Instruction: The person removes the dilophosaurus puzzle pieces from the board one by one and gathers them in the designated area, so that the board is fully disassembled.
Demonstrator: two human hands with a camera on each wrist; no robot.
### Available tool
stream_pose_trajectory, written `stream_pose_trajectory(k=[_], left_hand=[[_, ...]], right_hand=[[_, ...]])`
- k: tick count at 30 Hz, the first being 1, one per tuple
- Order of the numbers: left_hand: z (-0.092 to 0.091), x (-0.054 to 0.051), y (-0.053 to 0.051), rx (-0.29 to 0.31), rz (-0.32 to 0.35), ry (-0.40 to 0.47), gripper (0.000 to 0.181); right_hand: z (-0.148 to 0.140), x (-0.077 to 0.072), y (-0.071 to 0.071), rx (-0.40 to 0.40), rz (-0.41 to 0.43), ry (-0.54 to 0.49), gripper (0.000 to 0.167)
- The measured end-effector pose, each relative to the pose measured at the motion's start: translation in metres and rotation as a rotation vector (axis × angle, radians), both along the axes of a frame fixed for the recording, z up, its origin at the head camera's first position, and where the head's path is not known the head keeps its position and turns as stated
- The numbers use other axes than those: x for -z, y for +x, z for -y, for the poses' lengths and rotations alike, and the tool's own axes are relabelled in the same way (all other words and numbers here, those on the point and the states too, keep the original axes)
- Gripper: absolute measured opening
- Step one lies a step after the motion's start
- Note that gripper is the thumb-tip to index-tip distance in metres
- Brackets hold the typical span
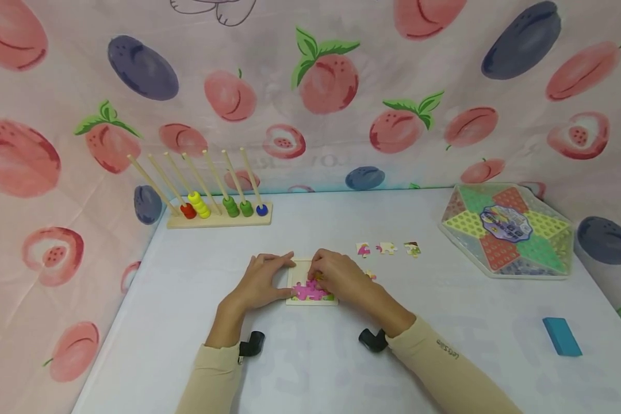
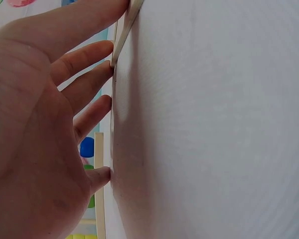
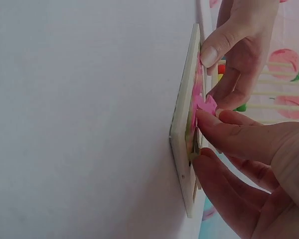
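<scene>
Clearly only in right-wrist view, the right grip [image 3: 284, 155] pinches a pink piece [image 3: 207, 104]; the left grip [image 1: 257, 280] splays.

A hand had room to pass over the table [image 1: 310, 374] between the box [image 1: 507, 230] and the loose puzzle pieces [image 1: 387, 248]. The tall bead rack [image 1: 219, 219] barred the back left, while the left hand [image 1: 263, 280] blocked the puzzle board's [image 1: 301, 270] left side and the right hand [image 1: 344, 279] its right.

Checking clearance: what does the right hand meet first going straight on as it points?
The puzzle board, directly ahead of the right hand; the pink piece it pinches would probably touch first. Depth is unclear, so contact may already exist.
</scene>
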State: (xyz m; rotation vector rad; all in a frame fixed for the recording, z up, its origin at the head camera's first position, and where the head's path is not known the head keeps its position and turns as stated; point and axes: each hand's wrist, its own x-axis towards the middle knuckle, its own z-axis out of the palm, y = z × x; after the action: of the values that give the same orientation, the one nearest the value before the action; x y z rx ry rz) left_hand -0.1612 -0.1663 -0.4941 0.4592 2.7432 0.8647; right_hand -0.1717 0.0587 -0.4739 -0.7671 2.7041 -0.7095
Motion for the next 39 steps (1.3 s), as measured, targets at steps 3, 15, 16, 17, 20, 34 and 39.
stream_pose_trajectory(k=[3,15,16,17,20,34,39], left_hand=[[0.001,0.0,-0.001,0.001,-0.007,0.0,0.067],[0.0,0.0,0.001,0.002,-0.002,0.004,0.069],[0.0,0.0,0.001,0.003,-0.003,0.004,0.068],[0.0,0.0,0.001,0.004,-0.003,0.005,0.068],[0.0,-0.001,0.001,0.009,-0.008,0.006,0.067],[0.0,0.001,0.0,0.004,-0.003,0.002,0.066],[0.0,0.0,0.001,0.008,-0.012,0.006,0.066]], right_hand=[[0.0,-0.003,0.001,0.008,-0.002,0.002,0.016],[-0.01,-0.005,-0.001,0.026,0.114,-0.1,0.018],[-0.01,-0.005,-0.002,0.028,0.124,-0.109,0.018],[-0.011,-0.004,-0.003,0.028,0.127,-0.114,0.018],[-0.012,-0.003,-0.005,0.024,0.148,-0.142,0.018],[-0.046,-0.023,-0.009,0.071,0.129,-0.278,0.023],[-0.075,-0.031,-0.008,0.144,0.093,-0.285,0.022]])
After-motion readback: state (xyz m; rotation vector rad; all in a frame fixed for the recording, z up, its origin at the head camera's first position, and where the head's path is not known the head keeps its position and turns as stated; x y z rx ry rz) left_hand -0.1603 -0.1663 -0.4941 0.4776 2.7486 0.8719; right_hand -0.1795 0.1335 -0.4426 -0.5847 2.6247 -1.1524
